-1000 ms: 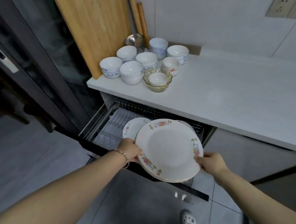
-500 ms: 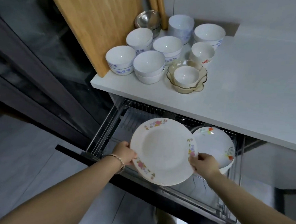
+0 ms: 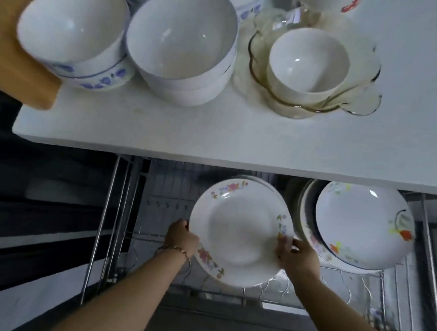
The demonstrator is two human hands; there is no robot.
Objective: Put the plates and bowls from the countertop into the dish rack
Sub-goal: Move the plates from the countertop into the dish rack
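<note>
1. White floral plate (image 3: 236, 233) had dropped from above the drawer front, as it was a second earlier, into the pull-out wire dish rack (image 3: 121, 210), tilted, left of the racked plates (image 3: 363, 224).
2. Left hand (image 3: 181, 237) and right hand (image 3: 296, 256) were closed on its opposite rims.
3. Seating looked close; bowls (image 3: 179, 38) sat unmoved on the countertop (image 3: 214, 134).

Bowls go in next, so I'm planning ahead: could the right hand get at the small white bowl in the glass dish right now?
Probably not yet: the right hand and left hand both grip the floral plate. The small white bowl itself sits unobstructed.
</note>
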